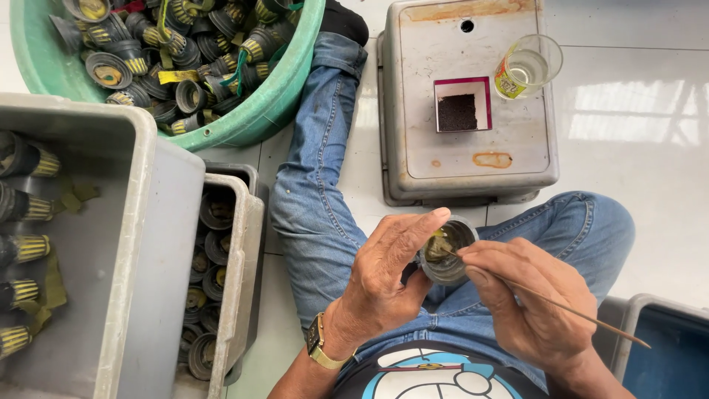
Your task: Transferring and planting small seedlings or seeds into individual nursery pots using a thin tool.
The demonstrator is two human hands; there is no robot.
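We grip the small dark cup [448, 255] in our left hand [388, 277] over our lap; right hand [528, 295] pinches a thin stick [561, 307], tip inside. Keep cup steady, probe gently.

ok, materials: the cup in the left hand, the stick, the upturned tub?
Cup: looks like dark plastic, dull and grimy, thin rim. Stick: probably bamboo or wood, thin, straight, matte brown. Tub: likely moulded grey plastic, rounded corners, scuffed with rusty-looking stains.

Left hand [384, 277] cupped, right hand [528, 292] pinching
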